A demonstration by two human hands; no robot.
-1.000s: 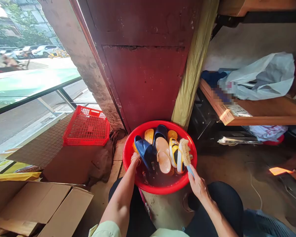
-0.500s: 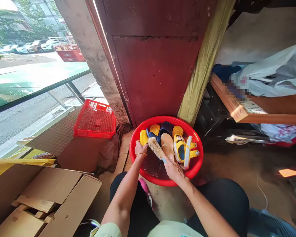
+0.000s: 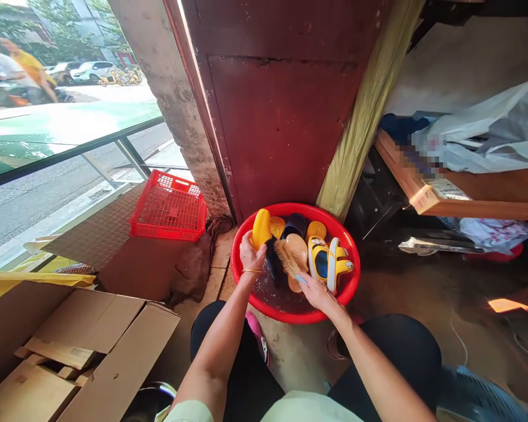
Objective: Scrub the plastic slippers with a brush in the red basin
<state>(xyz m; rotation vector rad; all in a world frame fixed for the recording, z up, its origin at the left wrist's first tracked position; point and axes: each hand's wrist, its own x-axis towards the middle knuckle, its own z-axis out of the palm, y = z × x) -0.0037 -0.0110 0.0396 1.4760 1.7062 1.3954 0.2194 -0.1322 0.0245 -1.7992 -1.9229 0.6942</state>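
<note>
My left hand (image 3: 251,256) is closed around a yellow shoe (image 3: 261,228), tilted up at the left side of a red basin (image 3: 295,318). In my right hand (image 3: 315,292) is a scrubbing brush (image 3: 287,259) with pale bristles and a light blue handle end. The brush lies over a tan shoe (image 3: 297,249), just right of the yellow shoe; whether they touch I cannot tell. Dark water covers the basin's bottom. Yellow-and-white sandals (image 3: 341,264) rest at its right side, with a dark blue shoe (image 3: 295,224) and yellow soles (image 3: 317,230) behind.
A red plastic crate (image 3: 169,205) stands on the left, beyond an open cardboard box (image 3: 114,357) holding wood pieces. Behind the basin rises a dark red door (image 3: 281,129). A wooden shelf (image 3: 488,202) with plastic bags juts in from the right.
My left hand has lifted the yellow shoe and tipped it upright. The brush has swung slightly right and lower. Outside, people in white and yellow have come into view.
</note>
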